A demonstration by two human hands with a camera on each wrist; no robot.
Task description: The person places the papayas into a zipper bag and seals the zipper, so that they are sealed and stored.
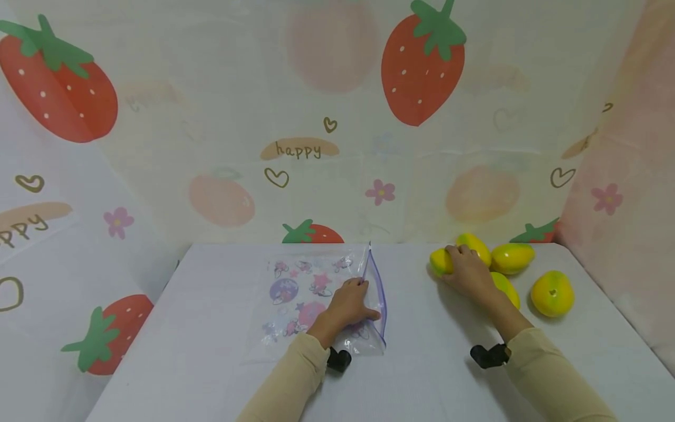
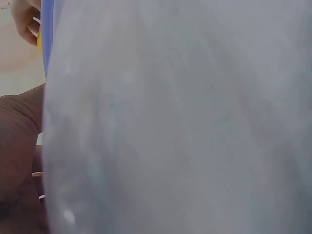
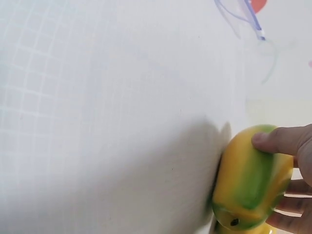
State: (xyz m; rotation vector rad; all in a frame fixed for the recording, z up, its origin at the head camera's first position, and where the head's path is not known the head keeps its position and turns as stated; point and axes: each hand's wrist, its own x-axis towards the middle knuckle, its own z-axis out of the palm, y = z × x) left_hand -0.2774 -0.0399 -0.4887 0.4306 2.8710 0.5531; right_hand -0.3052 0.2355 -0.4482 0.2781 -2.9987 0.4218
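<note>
On a white table [image 1: 411, 387] by strawberry-print walls [image 1: 232, 76], left fingers [image 1: 352, 285] loose on bag [image 1: 285, 291], right fingers [image 3: 287, 140] round fruit [image 3: 256, 170].

The zip bag [image 1: 306, 299] is thin, clear, glossy plastic, creased and printed; its purple zip strip [image 1: 385, 305] looks like smooth plastic. The mangoes [image 1: 512, 258] have smooth, softly shiny skins. A matt, cloth-like sheet with a faint grid texture covers the bench [image 1: 411, 375]. The backdrop [image 1: 337, 111] resembles printed, lightly creased fabric; the sleeves [image 1: 287, 378] are matt cloth.
</note>
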